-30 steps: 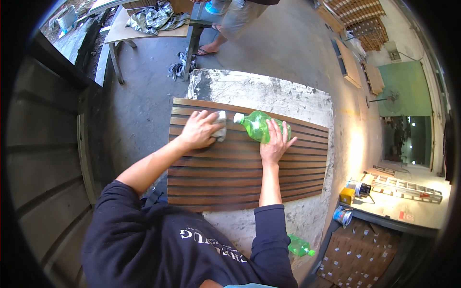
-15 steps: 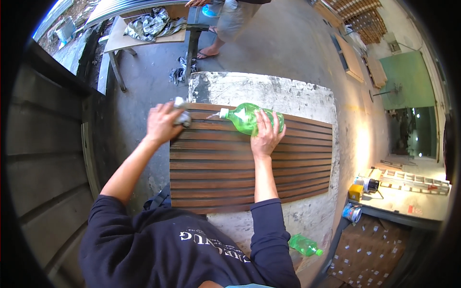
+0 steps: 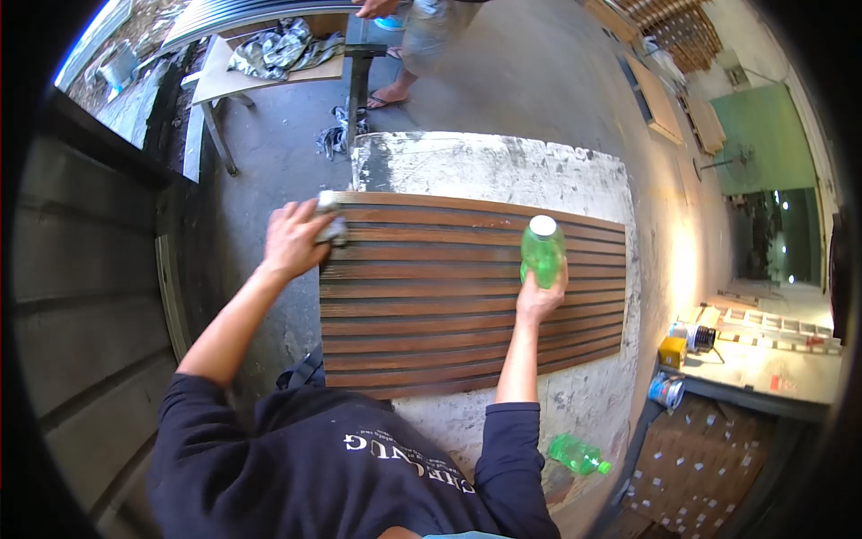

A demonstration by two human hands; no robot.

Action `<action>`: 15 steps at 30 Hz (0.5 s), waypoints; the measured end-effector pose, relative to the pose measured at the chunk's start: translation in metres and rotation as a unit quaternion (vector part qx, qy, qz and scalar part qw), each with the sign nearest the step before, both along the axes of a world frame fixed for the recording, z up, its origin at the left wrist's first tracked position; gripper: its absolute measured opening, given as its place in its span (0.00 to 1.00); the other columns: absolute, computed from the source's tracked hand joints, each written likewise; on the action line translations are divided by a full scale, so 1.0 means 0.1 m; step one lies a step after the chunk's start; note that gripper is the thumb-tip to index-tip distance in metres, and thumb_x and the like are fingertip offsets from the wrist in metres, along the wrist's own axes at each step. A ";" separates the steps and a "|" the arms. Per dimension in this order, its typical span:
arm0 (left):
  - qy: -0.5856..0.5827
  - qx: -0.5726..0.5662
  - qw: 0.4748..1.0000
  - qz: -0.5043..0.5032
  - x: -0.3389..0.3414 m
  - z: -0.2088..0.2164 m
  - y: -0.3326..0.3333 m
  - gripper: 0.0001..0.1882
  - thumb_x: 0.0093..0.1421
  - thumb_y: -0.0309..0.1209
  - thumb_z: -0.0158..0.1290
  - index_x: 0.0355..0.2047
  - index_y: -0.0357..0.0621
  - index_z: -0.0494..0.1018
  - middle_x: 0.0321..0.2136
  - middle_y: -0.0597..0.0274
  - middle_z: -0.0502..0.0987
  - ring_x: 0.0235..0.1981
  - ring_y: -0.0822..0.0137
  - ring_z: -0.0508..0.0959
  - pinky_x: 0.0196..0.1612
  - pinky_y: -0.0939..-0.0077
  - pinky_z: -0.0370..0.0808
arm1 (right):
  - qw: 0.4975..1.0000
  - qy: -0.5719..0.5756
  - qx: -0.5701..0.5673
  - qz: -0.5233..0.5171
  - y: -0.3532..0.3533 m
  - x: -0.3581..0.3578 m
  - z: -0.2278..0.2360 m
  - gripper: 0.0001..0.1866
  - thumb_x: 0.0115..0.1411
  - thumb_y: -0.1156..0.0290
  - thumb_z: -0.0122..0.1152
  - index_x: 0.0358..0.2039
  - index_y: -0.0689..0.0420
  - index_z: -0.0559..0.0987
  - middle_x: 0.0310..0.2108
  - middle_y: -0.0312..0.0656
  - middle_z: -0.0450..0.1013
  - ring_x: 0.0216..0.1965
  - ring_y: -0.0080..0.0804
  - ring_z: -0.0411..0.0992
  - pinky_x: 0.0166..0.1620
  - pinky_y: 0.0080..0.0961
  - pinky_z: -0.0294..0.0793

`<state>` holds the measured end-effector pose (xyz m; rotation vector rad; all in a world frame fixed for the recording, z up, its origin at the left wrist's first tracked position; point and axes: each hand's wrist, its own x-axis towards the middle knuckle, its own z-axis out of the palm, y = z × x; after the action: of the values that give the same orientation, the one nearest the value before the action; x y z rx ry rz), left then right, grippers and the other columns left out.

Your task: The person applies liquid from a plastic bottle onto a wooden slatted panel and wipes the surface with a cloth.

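Observation:
A brown slatted panel (image 3: 422,304) with dark grooves lies flat on a worn white board (image 3: 485,160). At the panel's far left corner, my left hand (image 3: 293,241) is closed on a crumpled greyish cloth (image 3: 333,232), which touches the slats and the left edge. Over the panel's right half, my right hand (image 3: 544,296) grips a clear green plastic bottle (image 3: 541,253) with a white top facing upward. Small wet-looking specks show on a far slat left of the bottle. The fingers behind the bottle are partly hidden.
A second green bottle (image 3: 578,454) lies on its side near right. Farther right, a bench (image 3: 741,368) carries a yellow box (image 3: 672,351) and a can. At far left, a table (image 3: 269,83) holds rumpled cloths (image 3: 285,49); another person (image 3: 431,40) stands beside it.
The green bottle was lying tilted with liquid running from its mouth; now it is turned upright and farther right and nearer. My left hand with the cloth has shifted slightly left and nearer.

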<state>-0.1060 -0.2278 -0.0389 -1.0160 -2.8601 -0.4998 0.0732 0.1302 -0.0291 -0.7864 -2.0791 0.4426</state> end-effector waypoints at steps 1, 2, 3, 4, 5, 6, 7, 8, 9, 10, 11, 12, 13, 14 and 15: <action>-0.043 -0.011 0.999 0.011 0.01 0.06 -0.13 0.26 0.41 0.33 0.58 0.45 0.55 0.75 0.48 0.61 0.71 0.45 0.55 0.69 0.48 0.62 0.65 | 0.997 0.039 -0.053 0.033 0.10 0.09 0.00 0.24 0.43 0.76 0.67 0.44 0.60 0.76 0.39 0.47 0.76 0.44 0.45 0.73 0.51 0.36 0.68; -0.041 -0.050 0.998 0.007 0.02 0.10 -0.09 0.25 0.43 0.33 0.58 0.46 0.54 0.75 0.49 0.58 0.69 0.45 0.56 0.69 0.48 0.64 0.65 | 0.992 0.056 -0.105 0.047 0.18 0.23 -0.01 0.22 0.47 0.75 0.67 0.45 0.61 0.76 0.39 0.47 0.76 0.42 0.42 0.74 0.48 0.33 0.70; -0.033 -0.047 0.998 -0.014 0.02 0.07 0.00 0.25 0.44 0.34 0.58 0.47 0.54 0.74 0.50 0.56 0.68 0.46 0.56 0.69 0.49 0.63 0.65 | 0.988 0.085 -0.119 0.046 0.21 0.28 -0.02 0.21 0.49 0.74 0.66 0.45 0.62 0.76 0.40 0.47 0.76 0.41 0.39 0.74 0.46 0.32 0.71; -0.024 -0.047 0.998 -0.032 0.02 0.02 0.15 0.25 0.45 0.34 0.58 0.47 0.54 0.74 0.51 0.54 0.67 0.47 0.55 0.69 0.50 0.62 0.65 | 0.983 0.115 -0.136 0.048 0.22 0.31 -0.07 0.19 0.51 0.73 0.65 0.44 0.64 0.76 0.40 0.47 0.76 0.41 0.36 0.74 0.45 0.31 0.72; -0.038 -0.026 0.997 -0.065 0.05 -0.03 0.45 0.26 0.46 0.36 0.59 0.48 0.54 0.73 0.53 0.52 0.66 0.51 0.54 0.67 0.53 0.59 0.65 | 0.983 0.115 -0.136 0.050 0.26 0.37 -0.14 0.19 0.51 0.73 0.65 0.44 0.64 0.76 0.40 0.47 0.76 0.41 0.36 0.74 0.45 0.31 0.72; -0.053 -0.029 0.995 -0.085 0.06 -0.05 0.79 0.27 0.46 0.38 0.59 0.49 0.55 0.72 0.54 0.52 0.65 0.53 0.52 0.66 0.55 0.56 0.64 | 0.979 0.133 -0.153 0.037 0.28 0.42 -0.24 0.18 0.53 0.71 0.64 0.44 0.65 0.76 0.40 0.48 0.76 0.40 0.35 0.74 0.44 0.31 0.72; -0.043 -0.007 0.993 -0.107 0.10 -0.02 1.14 0.25 0.46 0.39 0.59 0.48 0.55 0.73 0.52 0.54 0.67 0.53 0.54 0.66 0.54 0.56 0.64 | 0.974 0.149 -0.171 0.025 0.30 0.47 -0.33 0.18 0.55 0.70 0.63 0.43 0.66 0.75 0.40 0.48 0.76 0.40 0.34 0.75 0.43 0.31 0.73; -0.085 -0.013 0.987 -0.138 0.11 0.07 1.47 0.23 0.47 0.39 0.58 0.46 0.55 0.73 0.50 0.57 0.68 0.53 0.56 0.67 0.54 0.57 0.64 | 0.972 0.147 -0.185 0.000 0.31 0.49 -0.40 0.18 0.54 0.68 0.63 0.43 0.67 0.76 0.39 0.50 0.76 0.38 0.35 0.75 0.42 0.31 0.73; -0.061 0.006 0.986 -0.153 0.16 -0.01 1.74 0.22 0.47 0.38 0.58 0.45 0.55 0.73 0.49 0.58 0.68 0.53 0.57 0.67 0.54 0.57 0.64 | 0.975 0.125 -0.186 0.004 0.26 0.45 -0.40 0.18 0.55 0.68 0.63 0.42 0.67 0.76 0.39 0.49 0.76 0.38 0.35 0.75 0.42 0.31 0.73; -0.036 0.026 0.984 -0.171 0.17 -0.12 1.89 0.21 0.48 0.38 0.58 0.45 0.55 0.73 0.48 0.59 0.68 0.53 0.57 0.67 0.54 0.57 0.64 | 0.977 0.104 -0.185 0.005 0.25 0.42 -0.39 0.18 0.55 0.67 0.63 0.42 0.67 0.76 0.38 0.49 0.76 0.37 0.36 0.75 0.42 0.32 0.73; -0.026 0.016 0.983 -0.181 0.20 -0.09 1.91 0.22 0.48 0.38 0.57 0.46 0.56 0.72 0.48 0.59 0.68 0.52 0.57 0.67 0.53 0.57 0.65 | 0.977 0.105 -0.186 -0.003 0.30 0.52 -0.37 0.18 0.55 0.67 0.63 0.42 0.67 0.76 0.38 0.49 0.76 0.37 0.36 0.75 0.42 0.32 0.73; -0.019 0.006 0.981 -0.191 0.21 -0.05 1.87 0.23 0.48 0.37 0.57 0.47 0.56 0.72 0.48 0.60 0.68 0.52 0.57 0.67 0.53 0.57 0.65 | 0.982 0.077 -0.175 -0.005 0.35 0.60 -0.37 0.19 0.54 0.67 0.63 0.42 0.66 0.76 0.38 0.49 0.76 0.37 0.36 0.75 0.43 0.32 0.73; -0.037 -0.014 0.983 -0.181 0.20 -0.05 1.62 0.25 0.48 0.36 0.57 0.50 0.58 0.70 0.51 0.59 0.67 0.54 0.56 0.66 0.53 0.56 0.65 | 0.985 0.055 -0.162 -0.008 0.43 0.62 -0.39 0.19 0.54 0.67 0.63 0.43 0.65 0.76 0.39 0.49 0.76 0.38 0.37 0.75 0.43 0.32 0.73; -0.013 -0.026 0.990 -0.137 0.16 -0.14 1.27 0.27 0.47 0.36 0.58 0.51 0.59 0.70 0.53 0.58 0.66 0.54 0.55 0.66 0.52 0.55 0.66 | 0.984 0.062 -0.164 -0.016 0.45 0.59 -0.40 0.19 0.54 0.67 0.63 0.43 0.65 0.76 0.39 0.49 0.76 0.38 0.37 0.75 0.43 0.32 0.73; -0.047 -0.016 0.994 -0.096 0.08 -0.16 0.86 0.27 0.46 0.34 0.59 0.50 0.60 0.71 0.53 0.57 0.67 0.54 0.54 0.67 0.53 0.56 0.66 | 0.986 0.059 -0.155 0.012 0.41 0.56 -0.38 0.19 0.54 0.66 0.64 0.43 0.65 0.76 0.39 0.49 0.76 0.38 0.38 0.75 0.43 0.33 0.73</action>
<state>-0.0978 -0.1423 -0.0545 -1.3151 -2.8741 -0.5306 0.1295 0.1714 -0.0669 -0.8929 -1.9355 0.8195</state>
